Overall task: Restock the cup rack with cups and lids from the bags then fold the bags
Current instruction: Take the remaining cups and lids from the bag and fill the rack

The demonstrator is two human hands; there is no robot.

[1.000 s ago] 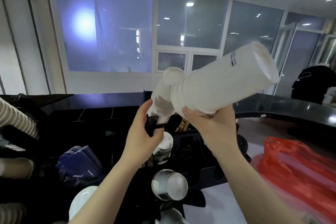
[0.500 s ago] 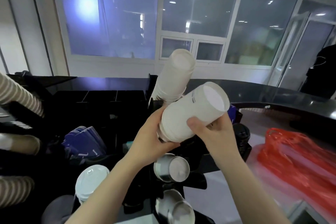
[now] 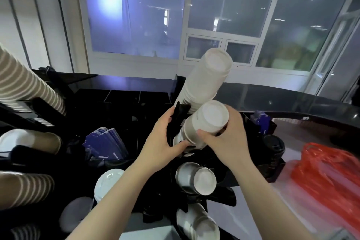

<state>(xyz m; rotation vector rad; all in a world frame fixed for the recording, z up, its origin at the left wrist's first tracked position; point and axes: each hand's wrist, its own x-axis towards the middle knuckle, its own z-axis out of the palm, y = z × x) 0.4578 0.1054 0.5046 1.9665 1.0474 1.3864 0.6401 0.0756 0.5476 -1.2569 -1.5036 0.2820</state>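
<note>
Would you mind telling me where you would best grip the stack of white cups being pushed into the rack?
Probably around the side wall near the closed bottom end of the stack of white cups, coming from the right, as the right hand does. The stack lies tilted, its far end entering the rack that the left hand holds.

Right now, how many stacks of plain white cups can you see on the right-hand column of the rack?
4. The top stack juts up high; the right hand pushes in the second stack; a third and fourth sit below. Others may be hidden.
</note>
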